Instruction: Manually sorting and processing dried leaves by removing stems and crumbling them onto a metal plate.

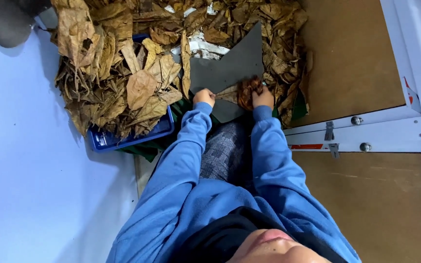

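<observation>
While both hands work near the middle of the frame, the left hand point(204, 97) pinches 1 end of a flat dried leaf point(229, 93) and the right hand point(262, 99) is closed around a crumpled brown bunch point(247, 91), all resting on a dark grey board point(235, 68). Brittle as such leaves look, a hard tug could tear it. Loose leaves point(123, 78) overfilling the blue tray point(127, 139) at left might spill over its rim.

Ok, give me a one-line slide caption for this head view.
Left hand and right hand hold a dried brown leaf on a grey board, beside a leaf-heaped blue tray.
</observation>
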